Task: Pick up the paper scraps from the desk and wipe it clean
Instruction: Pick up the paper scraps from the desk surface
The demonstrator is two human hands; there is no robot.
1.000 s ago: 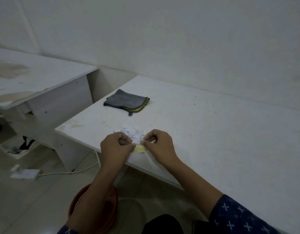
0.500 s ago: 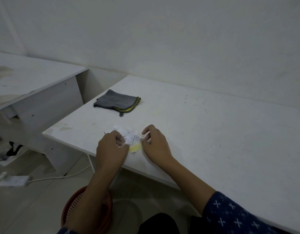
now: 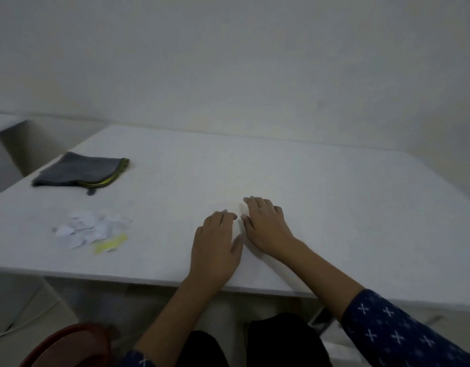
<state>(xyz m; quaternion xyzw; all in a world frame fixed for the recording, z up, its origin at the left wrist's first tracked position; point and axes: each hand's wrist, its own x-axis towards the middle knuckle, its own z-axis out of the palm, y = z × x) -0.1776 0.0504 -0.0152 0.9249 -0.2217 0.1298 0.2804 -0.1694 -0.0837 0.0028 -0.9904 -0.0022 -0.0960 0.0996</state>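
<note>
Presently: left grip (image 3: 218,245) and right grip (image 3: 265,229), both released, fingers laid flat on the worktop (image 3: 347,221) side by side and grasping nothing, likely placed to sweep stray bits together. Paper scraps (image 3: 88,229), a loose heap with one yellow strip (image 3: 110,242), lie well left of both grips near the front edge. Folded grey cloth (image 3: 80,170), yellow-trimmed, sits farther back by the left edge, seemingly reserved for wiping. Red basket (image 3: 69,345) stands on the floor below the front edge, a probable drop for scraps. Room for moving: a wide stretch of worktop to the right and back toward the wall.
</note>
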